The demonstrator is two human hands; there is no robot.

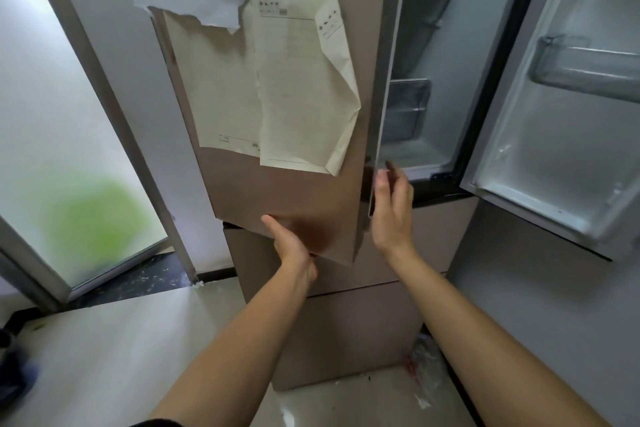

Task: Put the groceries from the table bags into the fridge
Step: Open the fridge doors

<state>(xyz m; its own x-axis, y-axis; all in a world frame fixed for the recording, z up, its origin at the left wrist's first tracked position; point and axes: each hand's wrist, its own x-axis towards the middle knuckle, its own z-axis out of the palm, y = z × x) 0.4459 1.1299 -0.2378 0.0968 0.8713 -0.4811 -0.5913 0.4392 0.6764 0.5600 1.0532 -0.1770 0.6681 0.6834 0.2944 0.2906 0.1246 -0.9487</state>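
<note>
I stand before a tan fridge. Its left door (pixel 277 191) is partly ajar and its right door (pixel 554 135) is swung wide open. My left hand (pixel 291 243) grips the bottom edge of the left door, thumb on its front face. My right hand (pixel 393 208) is at that door's inner side edge with fingers spread, thumb against the edge. The fridge interior (pixel 426 149) shows white shelves and a clear drawer (pixel 405 111). No groceries or bags are in view.
Creased paper sheets (pixel 301 87) are stuck to the left door. Tan lower drawers (pixel 346 329) are shut below my hands. A frosted glass door (pixel 69 149) stands at the left. Crumpled plastic (pixel 422 371) lies on the floor by the fridge base.
</note>
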